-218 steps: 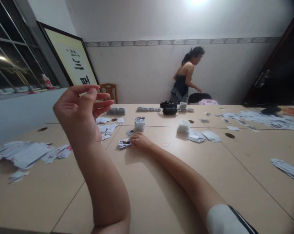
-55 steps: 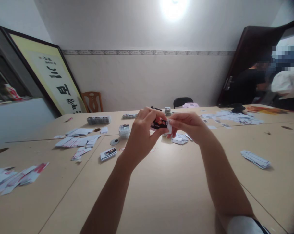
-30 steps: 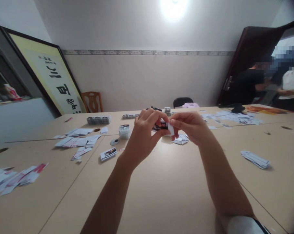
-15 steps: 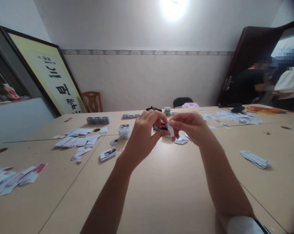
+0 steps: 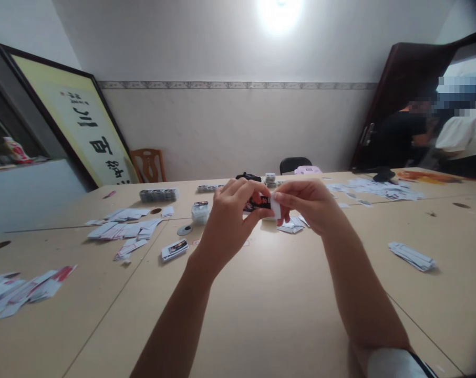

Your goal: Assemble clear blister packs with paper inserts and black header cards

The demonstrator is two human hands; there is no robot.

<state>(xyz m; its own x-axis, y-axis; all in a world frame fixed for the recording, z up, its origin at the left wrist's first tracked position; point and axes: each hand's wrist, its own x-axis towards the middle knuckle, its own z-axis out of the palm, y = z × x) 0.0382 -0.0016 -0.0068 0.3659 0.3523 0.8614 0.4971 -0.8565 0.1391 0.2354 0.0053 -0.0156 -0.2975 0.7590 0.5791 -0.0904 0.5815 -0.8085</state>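
Card, dark w/ colourful print (image 5: 265,203), is up in the air over the middle of the table (image 5: 281,299), held btwn both hands. Left hand (image 5: 235,211) is curled round it, thumb below & fingers above, gripping; right hand (image 5: 307,203) pinches btwn thumb & fingers at the card's white right end (image 5: 276,207) (can't tell if that's part of it or a separate slip).

On the table, left of centre: a small stack of cards (image 5: 174,250), a round disc (image 5: 185,230) just beyond, next to a clear pack (image 5: 200,213). White slips (image 5: 122,229) lie further left, a bundle of paper strips (image 5: 411,256) to the right, more papers (image 5: 374,189) scattered far right. Far edge has a row of small packs (image 5: 158,195).

Room: big framed picture (image 5: 84,115) leaning at left, wooden chair (image 5: 148,164) beside it, black chair (image 5: 296,165) far side, two people by the dark door (image 5: 403,79) at right.

Vs. 7.3 s ago: left hand was raised on its own & right hand was down at the card stack; now they meet mid-air. Vs. 0.5 s ago, hands & card pretty much same.
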